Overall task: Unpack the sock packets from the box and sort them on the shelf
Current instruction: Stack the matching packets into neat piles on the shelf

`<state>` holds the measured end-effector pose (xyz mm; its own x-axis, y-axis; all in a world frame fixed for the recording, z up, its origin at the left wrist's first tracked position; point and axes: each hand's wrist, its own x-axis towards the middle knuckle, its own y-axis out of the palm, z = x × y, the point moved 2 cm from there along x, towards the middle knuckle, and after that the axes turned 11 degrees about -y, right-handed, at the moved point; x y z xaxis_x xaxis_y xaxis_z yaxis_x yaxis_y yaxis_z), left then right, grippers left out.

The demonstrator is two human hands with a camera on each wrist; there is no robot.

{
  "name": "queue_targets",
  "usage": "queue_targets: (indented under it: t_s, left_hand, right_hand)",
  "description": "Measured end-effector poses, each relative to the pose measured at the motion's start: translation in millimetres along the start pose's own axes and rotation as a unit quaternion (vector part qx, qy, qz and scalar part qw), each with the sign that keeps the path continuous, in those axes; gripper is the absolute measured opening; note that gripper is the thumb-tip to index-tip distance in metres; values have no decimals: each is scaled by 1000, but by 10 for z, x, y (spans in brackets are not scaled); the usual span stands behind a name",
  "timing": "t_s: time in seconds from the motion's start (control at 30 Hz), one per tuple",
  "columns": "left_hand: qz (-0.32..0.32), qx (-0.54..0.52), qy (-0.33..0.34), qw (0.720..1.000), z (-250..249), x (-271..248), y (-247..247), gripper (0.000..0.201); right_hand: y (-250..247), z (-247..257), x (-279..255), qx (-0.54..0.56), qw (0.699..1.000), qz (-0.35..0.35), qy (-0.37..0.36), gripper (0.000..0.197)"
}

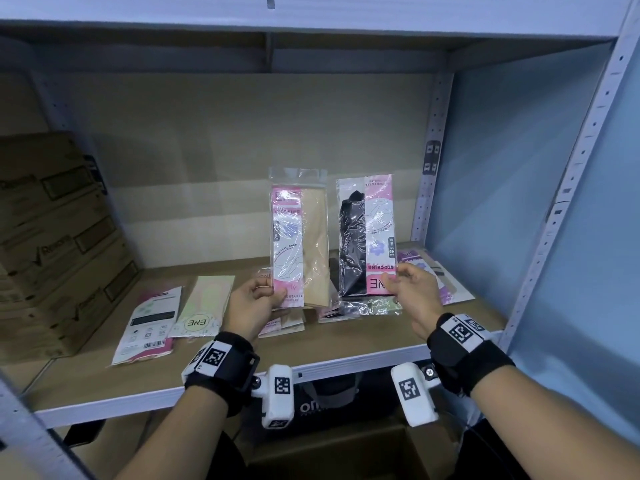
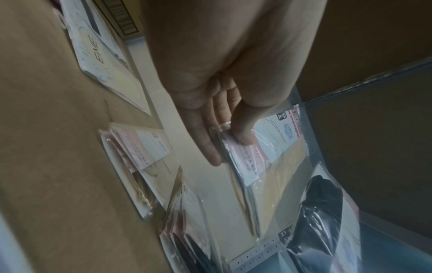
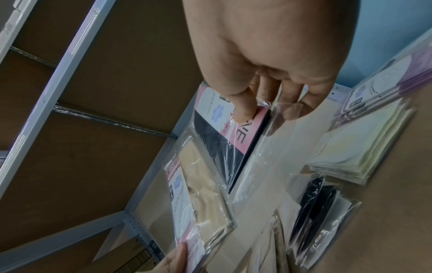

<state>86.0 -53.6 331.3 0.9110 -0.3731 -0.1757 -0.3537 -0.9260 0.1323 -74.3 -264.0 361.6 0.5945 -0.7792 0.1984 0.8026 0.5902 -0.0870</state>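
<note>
Left hand [image 1: 254,306] pinches beige packet [image 1: 299,244] by its bottom edge | right hand [image 1: 414,296] pinches black packet [image 1: 367,237] likewise | both upright, long axis vertical | matching piles [image 1: 332,311] on shelf [image 1: 363,344] lie just below, between both hands, neither clearly nearer.

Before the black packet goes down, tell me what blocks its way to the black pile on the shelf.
Nothing visible does. The right hand pinches the black packet upright above the shelf, and the black pile lies just below it in open air. The beige packet in the left hand stands beside it, apart.
</note>
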Motion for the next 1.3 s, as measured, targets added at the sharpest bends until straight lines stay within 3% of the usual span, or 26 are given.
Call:
queue_targets:
  t_s: [0.17,0.27,0.43,0.67,0.77,0.87,1.0,1.1,1.2,1.3]
  left_hand:
    - [-6,5,-19,1000,46,97,26,16]
    - [-42,28,-25,998,88,195,-50,16]
    - [-76,21,-84,993,152,268,-289,14]
    - [-131,110,-132,976,313,431,-446,21]
    - [-170,334,-93,922,321,481,-415,31]
    - [-139,474,-91,865,315,458,-340,47]
    - [-159,536,-85,824,344,470,-316,63]
    - [-187,583,24,790,313,425,-232,53]
    - [-135,607,90,778,332,372,-119,44]
    - [-65,647,55,757,381,346,-83,36]
  right_hand:
    - [-58,-15,-8,3,1000,-5,1,28]
    - [-91,-32,-5,3,1000,-7,2,32]
    - [-102,-39,1,6,1000,-4,0,35]
    - [-10,-83,-25,16,1000,19,-2,41]
    - [18,-112,-47,21,999,27,-1,34]
    - [31,-146,-63,21,999,37,3,29]
    - [34,-153,-78,33,999,37,-1,31]
    - [53,-153,-100,41,998,39,-2,32]
    - [70,-168,-120,40,998,41,-2,27]
    - [89,-187,-132,36,998,44,1,26]
